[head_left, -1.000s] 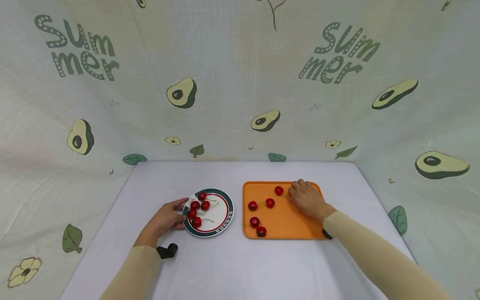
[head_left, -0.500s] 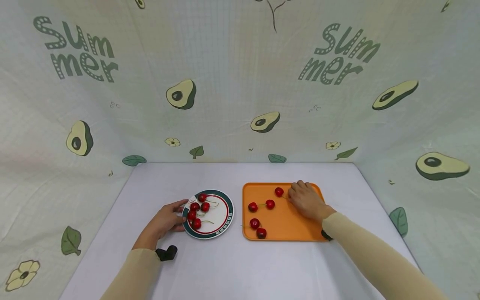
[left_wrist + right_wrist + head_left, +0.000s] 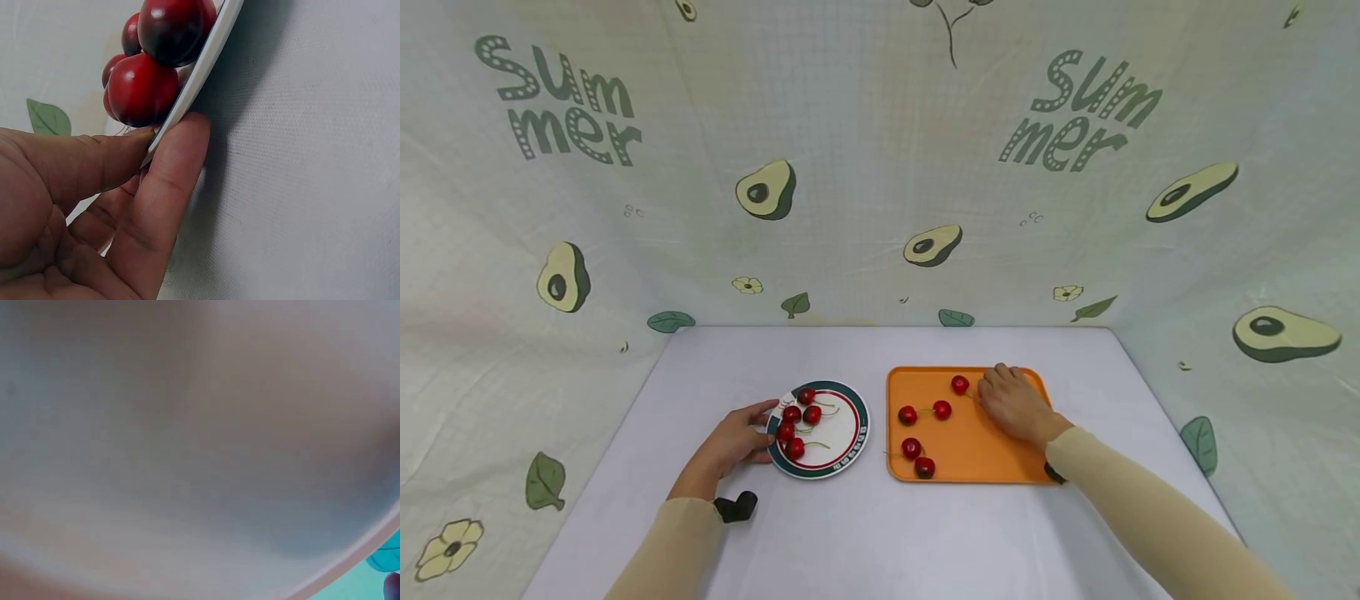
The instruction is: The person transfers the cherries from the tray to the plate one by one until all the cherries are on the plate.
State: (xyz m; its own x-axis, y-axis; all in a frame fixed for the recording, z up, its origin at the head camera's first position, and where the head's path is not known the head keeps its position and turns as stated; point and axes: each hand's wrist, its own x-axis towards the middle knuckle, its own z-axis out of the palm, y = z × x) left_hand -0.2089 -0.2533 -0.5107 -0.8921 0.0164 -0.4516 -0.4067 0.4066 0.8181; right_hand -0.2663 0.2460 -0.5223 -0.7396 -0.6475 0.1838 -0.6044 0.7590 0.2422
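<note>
A white plate with a green and red border (image 3: 846,425) carries several red cherries (image 3: 812,415) with stems. At its left rim my left hand (image 3: 730,439) pinches the edge; in the left wrist view the thumb lies above and a finger (image 3: 172,169) below the tilted rim (image 3: 200,72), beside cherries (image 3: 142,89). My right hand (image 3: 1013,406) is over the right part of an orange tray (image 3: 962,467), knuckles up with bent fingers near its far edge. What is under that palm is hidden. A cherry (image 3: 959,384) lies just left of those fingers.
More cherries (image 3: 912,448) lie in the left half of the tray. A white cloth-covered table (image 3: 850,550) stands against a printed curtain (image 3: 865,167). The right wrist view is mostly a blurred pale surface (image 3: 187,487) with a curved edge.
</note>
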